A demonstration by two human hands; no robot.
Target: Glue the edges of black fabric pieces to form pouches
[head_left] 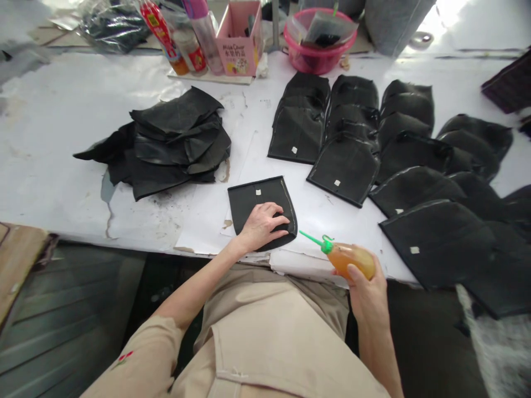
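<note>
While the right hand (369, 293) grips the bottle (352, 261), fingers and thumb clamped round it, the green nozzle (312, 237) points at the right edge of the black panel (243, 202), tip just beside it. Left hand (263, 224) rests on the panel, fingers slightly apart; panel flat on the white table (50, 188), patch (258, 192) showing beyond the hand. Left of the panel and farther off: loose black heap (178, 146). Right of it: overlapping black pieces (348, 166), several patched. Well beyond it: pink box (238, 58); beyond and rightward, pink basin (309, 59).
</note>
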